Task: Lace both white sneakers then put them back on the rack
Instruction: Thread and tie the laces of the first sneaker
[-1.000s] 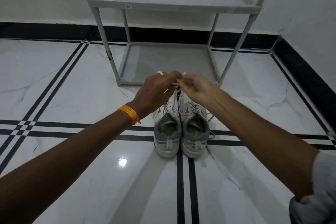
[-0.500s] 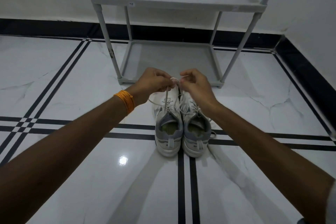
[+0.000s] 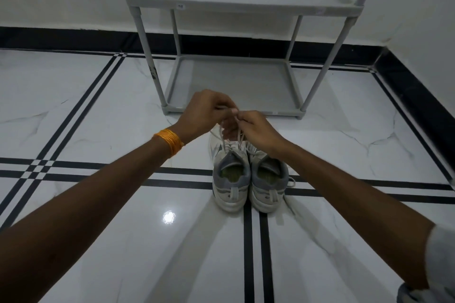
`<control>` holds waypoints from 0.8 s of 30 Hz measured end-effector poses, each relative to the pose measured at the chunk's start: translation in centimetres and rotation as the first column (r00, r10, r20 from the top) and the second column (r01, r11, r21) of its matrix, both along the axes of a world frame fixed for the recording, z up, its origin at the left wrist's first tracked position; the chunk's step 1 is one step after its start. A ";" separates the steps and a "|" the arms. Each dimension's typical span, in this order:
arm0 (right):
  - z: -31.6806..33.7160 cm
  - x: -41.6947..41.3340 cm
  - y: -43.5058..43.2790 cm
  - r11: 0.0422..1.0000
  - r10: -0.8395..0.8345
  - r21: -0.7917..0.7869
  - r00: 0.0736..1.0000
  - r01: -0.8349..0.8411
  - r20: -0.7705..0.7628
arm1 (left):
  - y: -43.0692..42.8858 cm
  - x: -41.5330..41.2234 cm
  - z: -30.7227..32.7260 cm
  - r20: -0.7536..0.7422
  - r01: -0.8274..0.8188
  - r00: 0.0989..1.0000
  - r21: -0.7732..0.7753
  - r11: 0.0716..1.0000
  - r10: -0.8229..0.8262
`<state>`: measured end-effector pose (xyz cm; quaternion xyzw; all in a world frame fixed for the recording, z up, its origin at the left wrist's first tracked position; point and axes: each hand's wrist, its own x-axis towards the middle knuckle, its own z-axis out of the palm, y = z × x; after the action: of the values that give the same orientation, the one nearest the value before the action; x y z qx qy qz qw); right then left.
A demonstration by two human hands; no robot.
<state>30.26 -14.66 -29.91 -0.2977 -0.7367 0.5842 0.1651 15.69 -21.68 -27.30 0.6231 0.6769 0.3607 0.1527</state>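
Note:
Two white and grey sneakers stand side by side on the floor, heels toward me: the left sneaker (image 3: 230,179) and the right sneaker (image 3: 269,184). My left hand (image 3: 205,113) and my right hand (image 3: 256,129) meet just above the left sneaker's toe end, each pinching a strand of its white lace (image 3: 239,135), which runs down from the fingers to the eyelets. A loose lace end (image 3: 291,182) of the right sneaker trails on the floor. The grey two-shelf rack (image 3: 236,5) stands right behind the shoes.
The glossy white marble floor (image 3: 123,241) has black stripes. A black skirting (image 3: 73,38) runs along the white walls, and the corner lies to the right. Both rack shelves hold nothing. An orange band (image 3: 170,141) sits on my left wrist.
Both hands have dropped lower and closer together over the left sneaker, still working its lace. The view has shifted slightly; the shoes have stayed in place.

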 end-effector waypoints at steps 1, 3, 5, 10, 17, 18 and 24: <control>0.0 0.1 0.1 0.998 0.003 -0.070 1.000 -0.003 -0.010 | 0.0 0.0 0.0 -0.188 0.006 0.982 0.024 1.000 -0.001; 0.0 0.4 0.5 0.991 0.000 -0.134 1.000 0.001 0.008 | 0.1 0.1 -0.1 -0.398 0.023 0.917 0.006 1.000 -0.019; 0.0 0.8 1.1 0.999 0.002 -0.033 0.999 -0.001 0.042 | 0.2 0.2 -0.3 -0.419 0.012 0.907 -0.076 0.997 -0.043; 0.0 1.5 1.7 0.868 -0.145 0.490 0.985 0.080 0.096 | 0.0 1.0 0.3 0.472 0.154 0.878 -0.435 0.887 0.080; 1.5 2.8 -1.1 0.875 -0.310 0.353 0.943 0.332 -0.118 | 0.6 1.5 0.2 0.737 0.122 0.612 -0.445 0.887 0.285; 1.5 2.9 -1.5 0.885 -0.276 0.363 0.957 0.291 -0.092 | 0.6 1.4 0.1 0.760 0.111 0.576 -0.438 0.892 0.301; 1.2 2.5 -0.9 0.952 -0.184 0.236 0.981 0.194 -0.066 | 0.5 1.0 -0.3 0.697 0.028 0.666 -0.379 0.925 0.265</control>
<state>32.75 -15.57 -28.75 -0.3319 -0.7667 0.4781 0.2711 16.65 -21.20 -27.62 0.3392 0.6508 0.4610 0.4990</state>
